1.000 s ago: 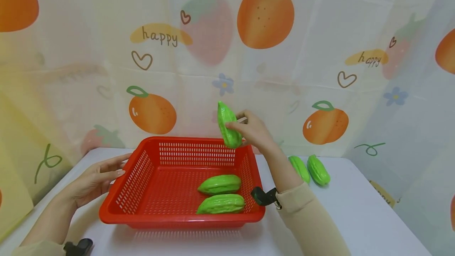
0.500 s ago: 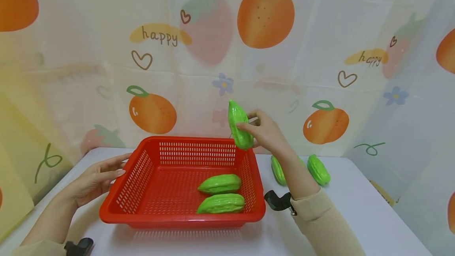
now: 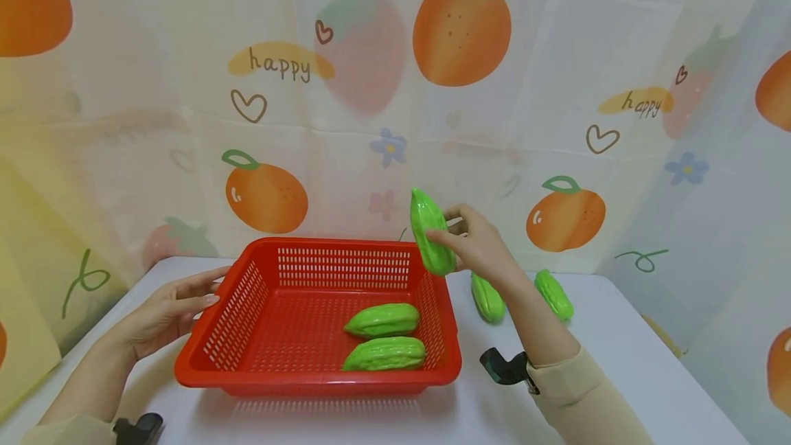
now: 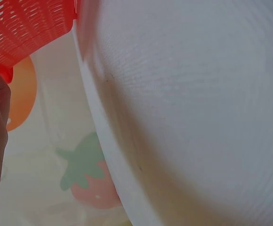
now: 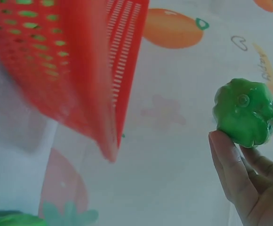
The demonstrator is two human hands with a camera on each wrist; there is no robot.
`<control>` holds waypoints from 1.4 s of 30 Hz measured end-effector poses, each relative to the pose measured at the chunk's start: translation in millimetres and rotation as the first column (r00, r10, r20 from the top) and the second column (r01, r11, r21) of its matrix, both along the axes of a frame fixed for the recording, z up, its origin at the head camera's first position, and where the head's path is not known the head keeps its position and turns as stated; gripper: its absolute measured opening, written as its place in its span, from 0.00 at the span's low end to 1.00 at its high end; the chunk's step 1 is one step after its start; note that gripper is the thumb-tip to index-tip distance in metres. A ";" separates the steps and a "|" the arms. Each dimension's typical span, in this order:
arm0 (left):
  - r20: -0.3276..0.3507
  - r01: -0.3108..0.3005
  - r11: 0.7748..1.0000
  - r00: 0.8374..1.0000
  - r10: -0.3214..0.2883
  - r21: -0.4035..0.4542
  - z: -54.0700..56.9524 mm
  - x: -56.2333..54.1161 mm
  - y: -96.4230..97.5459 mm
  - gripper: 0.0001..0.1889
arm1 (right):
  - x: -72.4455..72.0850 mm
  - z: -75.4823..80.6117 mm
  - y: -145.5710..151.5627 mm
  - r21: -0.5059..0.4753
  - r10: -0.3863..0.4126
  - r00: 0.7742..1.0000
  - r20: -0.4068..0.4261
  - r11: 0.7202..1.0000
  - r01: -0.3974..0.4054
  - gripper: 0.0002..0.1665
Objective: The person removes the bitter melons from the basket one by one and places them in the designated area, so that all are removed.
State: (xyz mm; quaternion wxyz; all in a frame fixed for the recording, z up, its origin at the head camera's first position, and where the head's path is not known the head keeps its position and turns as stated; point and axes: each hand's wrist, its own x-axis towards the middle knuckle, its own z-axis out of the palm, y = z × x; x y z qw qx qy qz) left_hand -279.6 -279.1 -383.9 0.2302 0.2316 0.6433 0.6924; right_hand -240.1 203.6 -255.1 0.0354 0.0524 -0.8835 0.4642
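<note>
My right hand pinches a glossy green bitter melon between thumb and fingers, raised near the far right corner of the red basket. Its pointed tip is up. In the right wrist view the lobed end of the bitter melon faces the camera, with the basket to the left. On the other side, my left hand holds the basket's left rim; part of its fingers is hidden behind the rim. Two more bitter melons, one nearer and one behind, lie inside the basket at the right.
Outside the basket on the white table, to the right, lie two bitter melons: one near the basket and another partly behind the right forearm. A fruit-print curtain hangs right behind the table.
My right hand has moved to the right with the bitter melon, from over the basket's back rim to its far right corner, and lately a little lower. The left hand and basket keep their place.
</note>
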 end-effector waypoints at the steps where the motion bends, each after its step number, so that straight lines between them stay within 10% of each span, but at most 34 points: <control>1: 0.003 -0.003 1.000 1.000 0.003 -0.004 0.2 0.3 0.4 0.25 | 1.0 -1.9 2.5 0.014 -0.005 1.000 -0.001 1.000 0.005 0.31; 42: 0.015 -0.033 0.999 0.999 0.033 -0.007 0.9 2.9 2.4 0.25 | 36.7 -59.1 72.2 0.110 -0.054 0.992 0.111 0.993 0.041 0.35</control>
